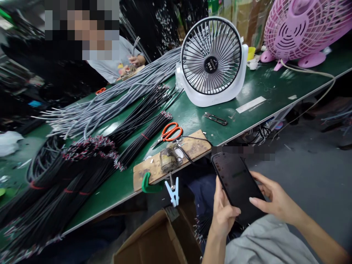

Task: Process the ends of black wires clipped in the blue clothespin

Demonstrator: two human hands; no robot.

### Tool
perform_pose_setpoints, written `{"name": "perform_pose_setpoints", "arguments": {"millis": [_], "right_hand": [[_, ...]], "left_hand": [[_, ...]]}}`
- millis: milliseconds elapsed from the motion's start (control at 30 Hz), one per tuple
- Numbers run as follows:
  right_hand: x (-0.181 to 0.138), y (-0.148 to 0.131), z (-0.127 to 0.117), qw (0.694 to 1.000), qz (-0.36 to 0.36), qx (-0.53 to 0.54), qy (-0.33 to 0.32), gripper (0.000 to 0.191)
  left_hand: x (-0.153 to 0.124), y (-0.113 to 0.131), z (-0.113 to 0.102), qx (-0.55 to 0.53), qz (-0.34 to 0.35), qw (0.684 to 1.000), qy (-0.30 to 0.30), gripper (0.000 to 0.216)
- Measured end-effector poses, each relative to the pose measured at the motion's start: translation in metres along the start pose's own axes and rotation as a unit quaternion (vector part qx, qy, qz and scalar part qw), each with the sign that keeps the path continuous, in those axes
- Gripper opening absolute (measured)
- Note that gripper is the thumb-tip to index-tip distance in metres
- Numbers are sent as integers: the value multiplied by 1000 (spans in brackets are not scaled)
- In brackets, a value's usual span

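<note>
The green bench (192,117) runs across in front of me, and most of its left part lies under long bundles of black cables (68,172), with a spread of grey cables (110,102) behind them. A person sits at the far side, one hand (136,60) raised over the grey ends. A pink fan (299,29) stands at the far right of the bench. A white fan (211,62) with a black grille stands nearer the middle. Below the bench edge, by my knees, is an open cardboard box (154,242).

A wooden board (192,146) lies at the near edge, held down by a green clamp (150,185), with a white clip (173,192) hanging just beside it.

My phone (236,183) is off the bench, over my lap, just right of the board and tilted up towards me, its screen dark. My left hand (222,212) grips its lower left edge, fingers curled behind and thumb laid across the glass. My right hand (275,201) cups the right edge, fingers half curled behind it and thumb resting on the screen.

Orange scissors (172,132) lie touching the board's far edge. Small black snips (216,118) lie in front of the white fan.
</note>
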State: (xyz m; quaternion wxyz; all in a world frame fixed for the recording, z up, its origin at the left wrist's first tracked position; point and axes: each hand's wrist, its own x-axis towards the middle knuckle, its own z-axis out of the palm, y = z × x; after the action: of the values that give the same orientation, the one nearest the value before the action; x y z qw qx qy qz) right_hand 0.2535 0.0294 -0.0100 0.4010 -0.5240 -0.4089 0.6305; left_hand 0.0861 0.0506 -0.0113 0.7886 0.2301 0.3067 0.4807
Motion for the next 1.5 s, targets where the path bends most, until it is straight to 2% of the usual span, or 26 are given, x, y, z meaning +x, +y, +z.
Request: {"name": "perform_pose_setpoints", "arguments": {"millis": [133,200,333,400,600,867,1033,1167,1367,1500], "right_hand": [[-1,1,-2,1000,13,15,-15,66],[-1,3,-3,1000,15,17,-13,67],[-1,7,-4,1000,8,13,-13,67],[-1,8,-5,1000,7,12,-11,67],[-1,12,-6,1000,9,23,-13,68],[-3,14,-8,1000,13,20,-19,72],[-4,18,-15,999,-4,5,-37,75],[-7,18,-24,997,0,-5,-75,76],[-7,15,-22,998,-2,-11,-54,78],[-5,15,-16,998,2,28,-48,78]], "left_hand": [[-1,1,2,-1,0,1000,-7,103],[0,0,2,-6,9,1000,-2,94],[2,-7,0,-11,19,998,53,68],[2,-9,-2,-14,19,997,71,61],[0,-5,-4,-48,16,999,9,69],[-1,-7,-5,-58,16,998,7,80],[0,-8,-6,-67,23,997,13,70],[1,-6,-4,-67,20,997,-19,66],[1,-3,2,-6,15,1000,12,70],[0,-2,2,-25,13,1000,-14,75]]}}
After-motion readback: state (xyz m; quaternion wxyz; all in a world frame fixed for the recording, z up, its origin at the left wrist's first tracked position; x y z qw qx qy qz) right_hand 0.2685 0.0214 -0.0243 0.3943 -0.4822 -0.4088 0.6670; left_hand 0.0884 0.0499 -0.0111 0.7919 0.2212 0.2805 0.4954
